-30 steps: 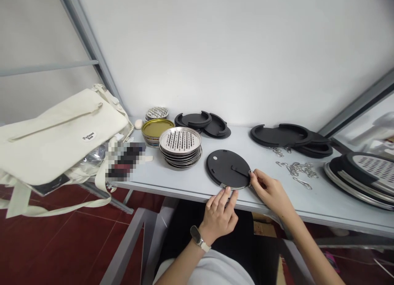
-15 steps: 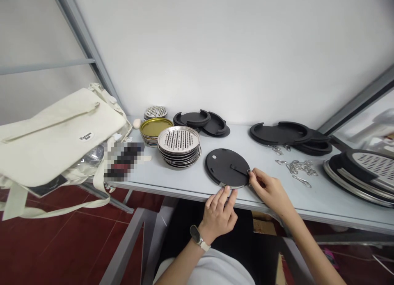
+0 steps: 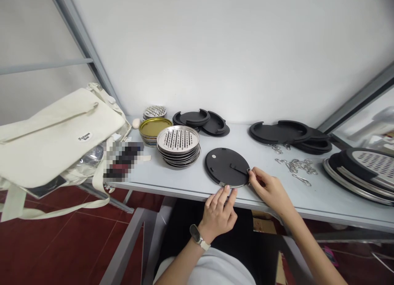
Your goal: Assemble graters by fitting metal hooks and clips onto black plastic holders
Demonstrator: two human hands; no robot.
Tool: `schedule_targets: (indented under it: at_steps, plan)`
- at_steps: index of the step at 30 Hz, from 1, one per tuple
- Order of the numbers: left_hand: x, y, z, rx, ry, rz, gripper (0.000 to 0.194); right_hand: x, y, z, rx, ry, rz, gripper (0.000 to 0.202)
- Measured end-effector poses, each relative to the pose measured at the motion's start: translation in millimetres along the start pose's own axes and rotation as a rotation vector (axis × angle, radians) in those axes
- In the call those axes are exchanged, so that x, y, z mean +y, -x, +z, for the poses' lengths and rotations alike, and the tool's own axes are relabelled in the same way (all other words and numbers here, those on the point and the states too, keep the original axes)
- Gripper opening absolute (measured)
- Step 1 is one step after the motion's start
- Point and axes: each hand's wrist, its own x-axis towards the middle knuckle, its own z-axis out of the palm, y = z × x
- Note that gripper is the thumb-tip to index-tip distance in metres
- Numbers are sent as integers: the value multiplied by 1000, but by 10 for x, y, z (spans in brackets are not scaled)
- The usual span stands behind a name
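Note:
A round black plastic disc [image 3: 226, 164] with a slot and a pale round spot lies on the table in front of me. My left hand [image 3: 220, 213] rests its outstretched fingertips against the disc's near rim, where a thin silver edge shows. At the right rim, my right hand [image 3: 267, 188] has thumb and forefinger pinched on a small metal hook [image 3: 249, 170], mostly covered by the fingers. Several similar wire hooks [image 3: 300, 166] lie loose to the right of that hand.
Left of the disc are a stack of round metal grater plates [image 3: 178, 139] and gold lids [image 3: 155, 127]. Black round holders [image 3: 278, 133] lie at the back. Assembled graters [image 3: 363, 178] are piled at far right; a cream bag [image 3: 61, 133] sits at far left.
The view has shifted very slightly. Both hands keep their places at the disc's rim, and the disc has not visibly moved.

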Motion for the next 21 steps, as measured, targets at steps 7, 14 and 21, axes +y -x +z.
schedule_targets:
  at_steps: [7, 14, 21]
  plan:
    - [-8, -17, -19, 5, 8, 10, 53, -4, 10, -6, 3, 4, 3, 32]
    - [-11, -24, -14, 18, 4, 25, 54, -17, 6, -16, 9, 6, -12, 31]
    - [-26, -16, -3, 29, 2, 35, 54, -15, 12, -16, 5, 11, 5, 32]
